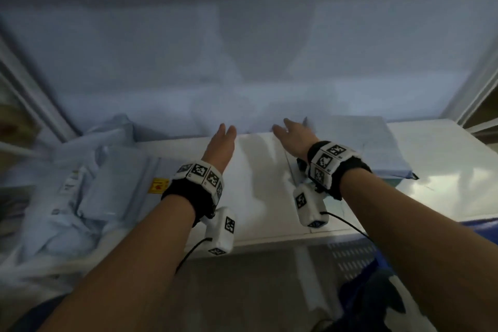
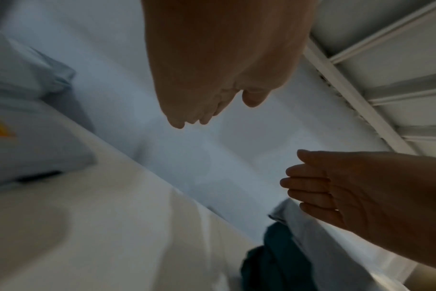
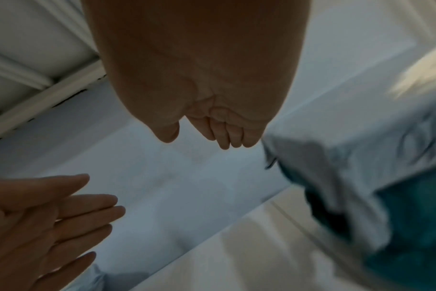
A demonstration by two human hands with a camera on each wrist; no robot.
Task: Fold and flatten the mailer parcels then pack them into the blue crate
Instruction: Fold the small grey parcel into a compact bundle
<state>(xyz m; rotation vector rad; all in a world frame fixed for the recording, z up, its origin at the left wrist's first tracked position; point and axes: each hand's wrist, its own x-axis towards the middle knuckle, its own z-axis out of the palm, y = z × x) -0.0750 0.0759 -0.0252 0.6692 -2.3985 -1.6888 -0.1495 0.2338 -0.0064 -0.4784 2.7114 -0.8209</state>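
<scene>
Together our left hand (image 1: 219, 144) and right hand (image 1: 292, 137) reached over the white surface (image 1: 258, 197), fingers straight, relaxed, holding nothing. Crumpled mailer parcels (image 1: 80, 197) lay left; a flattened one (image 1: 377, 148) lay beside our right wrist.

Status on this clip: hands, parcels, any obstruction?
Left hand and right hand open, empty, over the white table. Flattened mailer at right, crumpled pile at left. Blue crate barely visible. No obstruction seen.
</scene>
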